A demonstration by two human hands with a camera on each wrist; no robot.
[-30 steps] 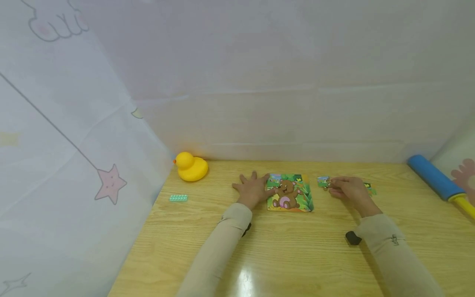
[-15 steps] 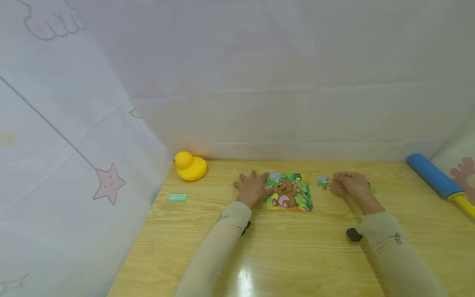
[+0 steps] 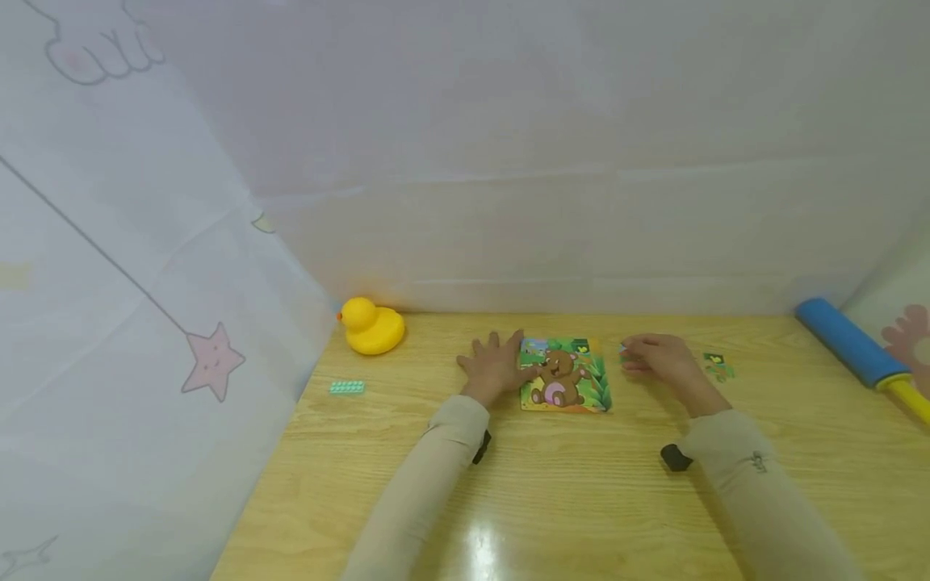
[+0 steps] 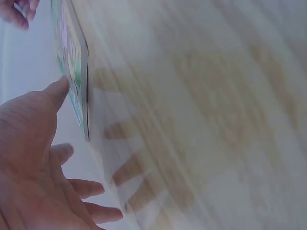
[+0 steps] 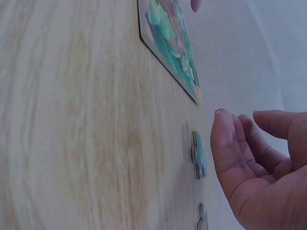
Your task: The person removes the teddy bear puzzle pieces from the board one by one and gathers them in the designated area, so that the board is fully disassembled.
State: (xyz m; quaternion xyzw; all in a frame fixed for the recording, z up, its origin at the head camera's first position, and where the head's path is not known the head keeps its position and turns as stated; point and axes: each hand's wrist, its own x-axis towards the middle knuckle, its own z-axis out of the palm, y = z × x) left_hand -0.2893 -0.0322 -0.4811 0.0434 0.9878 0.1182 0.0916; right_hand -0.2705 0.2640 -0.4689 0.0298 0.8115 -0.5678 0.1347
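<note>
My left hand (image 3: 492, 369) lies with fingers spread at the left side of a square bear jigsaw puzzle (image 3: 558, 395). Its thumb (image 4: 59, 90) reaches to the puzzle's edge. To the right, my right hand (image 3: 663, 363) is over a small jigsaw piece (image 3: 623, 352), mostly hidden by the fingers in the head view. The right wrist view has that piece (image 5: 199, 154) on the table below the bent fingers (image 5: 223, 134), with the thumb apart and nothing seen between. A second loose piece (image 3: 718, 366), green with a dark corner, lies right of this hand.
A yellow rubber duck (image 3: 374, 327) sits at the table's back left, with a mint studded strip (image 3: 347, 387) in front of it. A blue foam tube with a yellow handle (image 3: 853, 347) lies at the far right. A pale cloth wall (image 3: 508, 234) borders the wooden table (image 3: 567, 500).
My right hand has shifted left over the nearer jigsaw piece, uncovering the farther-right one. The left hand has stayed beside the puzzle.
</note>
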